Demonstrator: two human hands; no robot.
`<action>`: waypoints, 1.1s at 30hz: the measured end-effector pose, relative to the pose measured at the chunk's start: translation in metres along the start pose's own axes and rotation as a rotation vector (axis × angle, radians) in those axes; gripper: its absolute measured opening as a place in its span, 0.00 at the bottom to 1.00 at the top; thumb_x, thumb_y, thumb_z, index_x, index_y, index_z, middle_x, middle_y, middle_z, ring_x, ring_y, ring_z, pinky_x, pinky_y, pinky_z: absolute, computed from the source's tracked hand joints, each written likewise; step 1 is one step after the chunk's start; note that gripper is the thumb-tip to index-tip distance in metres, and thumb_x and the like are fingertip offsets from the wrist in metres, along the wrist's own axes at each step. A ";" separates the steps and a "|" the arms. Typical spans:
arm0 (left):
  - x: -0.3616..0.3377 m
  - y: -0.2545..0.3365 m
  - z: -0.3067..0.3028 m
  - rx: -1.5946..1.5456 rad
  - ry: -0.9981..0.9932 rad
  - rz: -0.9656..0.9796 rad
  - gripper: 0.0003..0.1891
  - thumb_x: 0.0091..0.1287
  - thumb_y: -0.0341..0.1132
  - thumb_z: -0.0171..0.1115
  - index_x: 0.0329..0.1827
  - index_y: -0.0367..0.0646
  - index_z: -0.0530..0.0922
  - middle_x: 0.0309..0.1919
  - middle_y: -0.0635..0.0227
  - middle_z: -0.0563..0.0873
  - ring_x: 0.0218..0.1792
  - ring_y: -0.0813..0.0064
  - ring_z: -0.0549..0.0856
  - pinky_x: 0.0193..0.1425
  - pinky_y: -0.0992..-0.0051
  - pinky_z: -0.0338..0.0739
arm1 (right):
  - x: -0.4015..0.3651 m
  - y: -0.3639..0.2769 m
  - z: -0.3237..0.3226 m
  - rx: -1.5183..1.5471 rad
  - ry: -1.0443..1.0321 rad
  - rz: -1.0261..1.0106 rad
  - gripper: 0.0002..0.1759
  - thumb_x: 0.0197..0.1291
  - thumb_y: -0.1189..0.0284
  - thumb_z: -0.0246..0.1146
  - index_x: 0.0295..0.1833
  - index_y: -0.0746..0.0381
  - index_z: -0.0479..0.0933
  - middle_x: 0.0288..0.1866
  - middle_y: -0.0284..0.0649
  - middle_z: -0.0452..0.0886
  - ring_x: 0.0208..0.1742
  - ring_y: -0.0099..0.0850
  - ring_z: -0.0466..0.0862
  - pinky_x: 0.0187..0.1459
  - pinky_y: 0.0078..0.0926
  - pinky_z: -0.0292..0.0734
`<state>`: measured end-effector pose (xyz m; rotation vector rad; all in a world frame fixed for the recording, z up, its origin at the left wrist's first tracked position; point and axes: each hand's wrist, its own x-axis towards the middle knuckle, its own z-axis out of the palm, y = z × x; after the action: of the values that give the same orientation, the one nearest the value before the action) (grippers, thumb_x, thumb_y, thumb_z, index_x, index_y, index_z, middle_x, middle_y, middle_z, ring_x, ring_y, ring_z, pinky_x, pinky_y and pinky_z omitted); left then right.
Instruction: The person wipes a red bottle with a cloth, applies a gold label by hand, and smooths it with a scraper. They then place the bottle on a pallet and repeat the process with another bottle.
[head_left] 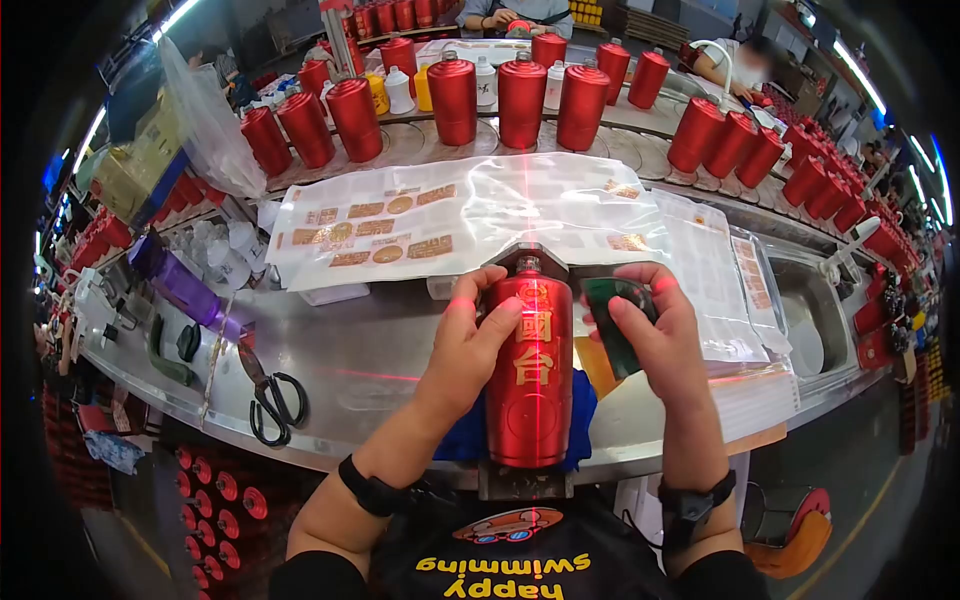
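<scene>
A glossy red bottle (530, 400) with gold characters down its front lies in a dark metal holder (527, 484), its neck pointing away from me. My left hand (475, 335) is closed on the upper left side of this bottle, thumb on its front. To the right of the bottle, my right hand (655, 330) grips a flat dark green scraper (617, 325) between thumb and fingers, apart from the bottle. Beneath the bottle shows a blue cloth (462, 430). A red laser line runs along the bottle's length.
Behind the holder lie label sheets (375, 225) with gold pieces. Scissors (272, 395) and a purple bottle (185, 285) are on the metal table (350, 400) at left. Red bottles (521, 105) stand along a conveyor (400, 140). A sink (815, 310) is at right; co-workers sit beyond.
</scene>
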<state>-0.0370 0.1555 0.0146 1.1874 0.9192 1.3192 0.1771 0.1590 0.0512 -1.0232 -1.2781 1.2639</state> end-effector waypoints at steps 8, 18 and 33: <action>0.003 0.002 0.000 0.013 -0.021 0.009 0.21 0.74 0.37 0.58 0.64 0.35 0.69 0.50 0.64 0.80 0.49 0.79 0.79 0.57 0.77 0.74 | 0.021 -0.018 -0.015 -0.293 -0.231 0.110 0.13 0.61 0.72 0.67 0.50 0.64 0.79 0.41 0.34 0.82 0.43 0.20 0.79 0.46 0.21 0.76; 0.012 0.006 -0.002 0.119 -0.063 0.068 0.17 0.73 0.35 0.58 0.59 0.35 0.74 0.50 0.64 0.81 0.52 0.78 0.79 0.60 0.75 0.73 | 0.037 -0.010 -0.003 -0.135 -0.252 0.090 0.16 0.61 0.75 0.66 0.54 0.65 0.78 0.45 0.36 0.83 0.45 0.21 0.82 0.49 0.21 0.79; 0.024 0.020 0.002 0.589 -0.050 0.306 0.07 0.70 0.31 0.58 0.45 0.37 0.79 0.43 0.65 0.80 0.48 0.76 0.77 0.57 0.75 0.71 | 0.025 0.001 0.000 -0.375 -0.132 -0.367 0.16 0.68 0.81 0.56 0.59 0.64 0.78 0.56 0.49 0.82 0.47 0.29 0.85 0.46 0.27 0.80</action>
<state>-0.0370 0.1763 0.0380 1.8654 1.1659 1.2830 0.1743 0.1837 0.0523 -0.9140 -1.7597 0.8380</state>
